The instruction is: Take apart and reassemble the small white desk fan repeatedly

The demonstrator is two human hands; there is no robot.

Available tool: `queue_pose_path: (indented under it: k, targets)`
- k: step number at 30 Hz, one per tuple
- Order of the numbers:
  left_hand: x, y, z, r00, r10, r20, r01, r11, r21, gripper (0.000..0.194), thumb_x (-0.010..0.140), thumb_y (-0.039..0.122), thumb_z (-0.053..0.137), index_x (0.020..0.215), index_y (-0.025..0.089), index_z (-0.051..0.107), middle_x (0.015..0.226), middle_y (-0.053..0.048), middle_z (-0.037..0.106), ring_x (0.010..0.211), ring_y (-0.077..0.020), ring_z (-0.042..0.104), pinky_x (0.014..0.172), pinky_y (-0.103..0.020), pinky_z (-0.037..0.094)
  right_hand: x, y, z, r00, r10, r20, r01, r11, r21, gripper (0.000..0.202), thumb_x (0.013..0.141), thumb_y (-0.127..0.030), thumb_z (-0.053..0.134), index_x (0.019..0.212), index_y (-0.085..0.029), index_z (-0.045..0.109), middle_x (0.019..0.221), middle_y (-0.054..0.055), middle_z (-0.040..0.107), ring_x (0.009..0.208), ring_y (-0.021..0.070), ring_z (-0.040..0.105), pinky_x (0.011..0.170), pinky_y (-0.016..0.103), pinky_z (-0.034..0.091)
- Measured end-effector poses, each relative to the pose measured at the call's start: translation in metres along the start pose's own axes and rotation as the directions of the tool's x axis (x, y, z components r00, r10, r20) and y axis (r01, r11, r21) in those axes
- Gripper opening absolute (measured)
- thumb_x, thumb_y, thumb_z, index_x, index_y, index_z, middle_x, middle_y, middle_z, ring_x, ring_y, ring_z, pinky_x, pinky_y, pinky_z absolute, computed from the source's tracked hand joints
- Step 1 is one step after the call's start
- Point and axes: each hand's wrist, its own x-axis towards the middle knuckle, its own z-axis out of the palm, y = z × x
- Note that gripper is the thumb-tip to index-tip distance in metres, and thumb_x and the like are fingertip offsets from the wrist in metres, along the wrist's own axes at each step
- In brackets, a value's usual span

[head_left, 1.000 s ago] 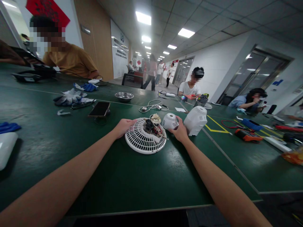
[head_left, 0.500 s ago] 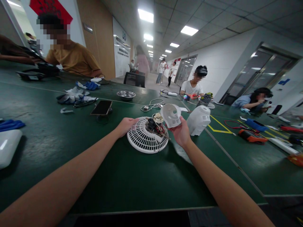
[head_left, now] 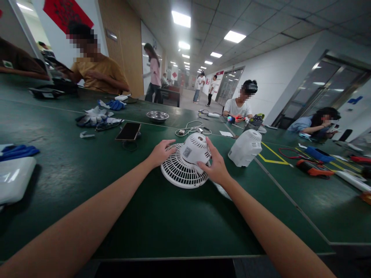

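Note:
A round white fan grille point(head_left: 179, 175) lies on the green table before me. Over its middle sits a white vented motor cover point(head_left: 193, 152) with a printed label, hiding the motor and wires. My right hand point(head_left: 216, 164) grips the cover from the right, thumb in front and fingers behind. At the grille's left rim is my left hand point(head_left: 160, 154), fingers curved over the edge and holding it. Just right of my right hand stands a white plastic housing point(head_left: 245, 148) with slots.
Behind the grille are a white cable point(head_left: 193, 127) and a metal bowl point(head_left: 157, 116). A phone point(head_left: 128, 131) and gloves point(head_left: 95, 117) lie to the left. An orange and black meter point(head_left: 314, 169) and a blue tray point(head_left: 319, 153) are at the right. Co-workers sit across the table.
My right hand has turned the motor cover over and brought it left and down onto the grille's middle, covering the motor and wires. My left hand stays at the grille's rim.

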Motion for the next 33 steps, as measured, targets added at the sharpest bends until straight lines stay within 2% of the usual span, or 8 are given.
queue_pose_path:
  k: [1, 3, 7, 12, 16, 22, 28, 33]
  targets:
    - [-0.002, 0.005, 0.0, 0.994, 0.101, 0.038, -0.103, 0.994, 0.049, 0.053, 0.079, 0.042, 0.068, 0.127, 0.023, 0.063, 0.139, -0.01, 0.056, 0.127, -0.03, 0.05, 0.105, -0.043, 0.037, 0.0, 0.0, 0.0, 1.0, -0.003, 0.009, 0.003, 1.0, -0.026, 0.093, 0.078, -0.028, 0.067, 0.155, -0.034, 0.016, 0.131, 0.009, 0.052, 0.114, 0.0312, 0.054, 0.101, 0.053, 0.043]
    - [-0.006, 0.016, 0.0, 0.963, 0.223, 0.152, -0.239, 0.966, 0.098, 0.054, 0.083, 0.044, 0.063, 0.133, 0.025, 0.058, 0.143, -0.008, 0.053, 0.135, -0.0305, 0.042, 0.112, -0.046, 0.028, 0.0, 0.001, -0.001, 1.0, -0.001, 0.02, 0.002, 0.998, -0.063, 0.094, 0.077, -0.026, 0.065, 0.155, -0.033, 0.014, 0.125, 0.009, 0.054, 0.109, 0.0304, 0.055, 0.099, 0.052, 0.045]
    - [-0.011, 0.033, 0.0, 0.92, 0.247, 0.303, -0.309, 0.935, 0.174, 0.059, 0.08, 0.048, 0.064, 0.133, 0.022, 0.057, 0.137, -0.012, 0.058, 0.128, -0.0342, 0.047, 0.11, -0.049, 0.026, 0.001, 0.008, -0.005, 0.999, -0.015, 0.046, 0.019, 0.997, -0.069, 0.095, 0.077, -0.029, 0.063, 0.156, -0.032, 0.01, 0.134, 0.009, 0.052, 0.114, 0.0326, 0.054, 0.101, 0.054, 0.043]
    - [-0.012, 0.046, -0.002, 0.887, 0.316, 0.337, -0.387, 0.906, 0.168, 0.06, 0.071, 0.057, 0.07, 0.117, 0.017, 0.064, 0.111, -0.013, 0.065, 0.102, -0.0319, 0.056, 0.094, -0.046, 0.038, 0.0, 0.01, -0.012, 0.987, -0.135, 0.085, 0.133, 0.991, 0.033, 0.094, 0.079, -0.036, 0.065, 0.155, -0.035, 0.011, 0.155, 0.005, 0.036, 0.133, 0.0348, 0.043, 0.11, 0.057, 0.036]
    - [-0.014, 0.049, -0.002, 0.87, 0.318, 0.376, -0.397, 0.905, 0.153, 0.063, 0.067, 0.057, 0.074, 0.115, 0.018, 0.065, 0.114, -0.013, 0.062, 0.104, -0.0311, 0.056, 0.09, -0.042, 0.041, -0.002, 0.0, -0.012, 0.985, -0.138, 0.105, 0.13, 0.988, 0.081, 0.095, 0.077, -0.038, 0.07, 0.155, -0.035, 0.014, 0.158, 0.004, 0.03, 0.14, 0.0354, 0.037, 0.113, 0.061, 0.031]
    - [-0.014, 0.045, 0.001, 0.882, 0.3, 0.362, -0.361, 0.926, 0.112, 0.06, 0.066, 0.056, 0.075, 0.113, 0.019, 0.067, 0.113, -0.013, 0.063, 0.106, -0.0318, 0.056, 0.09, -0.043, 0.042, -0.001, -0.008, -0.01, 0.993, -0.038, 0.11, 0.026, 0.994, 0.109, 0.1, 0.074, -0.041, 0.076, 0.154, -0.034, 0.017, 0.155, 0.006, 0.036, 0.137, 0.0326, 0.043, 0.111, 0.058, 0.036]
    - [-0.015, 0.047, 0.0, 0.886, 0.296, 0.357, -0.345, 0.935, 0.082, 0.06, 0.065, 0.055, 0.075, 0.112, 0.019, 0.068, 0.111, -0.012, 0.064, 0.107, -0.0323, 0.056, 0.091, -0.043, 0.043, 0.002, -0.012, -0.011, 0.994, -0.058, 0.097, 0.05, 0.996, 0.079, 0.099, 0.075, -0.041, 0.076, 0.154, -0.032, 0.017, 0.155, 0.007, 0.036, 0.138, 0.0333, 0.041, 0.113, 0.057, 0.033]
    - [-0.015, 0.046, 0.001, 0.892, 0.29, 0.347, -0.329, 0.942, 0.059, 0.06, 0.063, 0.054, 0.077, 0.112, 0.019, 0.068, 0.111, -0.012, 0.064, 0.107, -0.032, 0.057, 0.091, -0.042, 0.043, 0.004, -0.011, -0.016, 0.99, -0.069, 0.126, 0.055, 0.992, 0.11, 0.099, 0.073, -0.043, 0.076, 0.154, -0.033, 0.02, 0.155, 0.005, 0.037, 0.137, 0.0333, 0.043, 0.112, 0.057, 0.035]
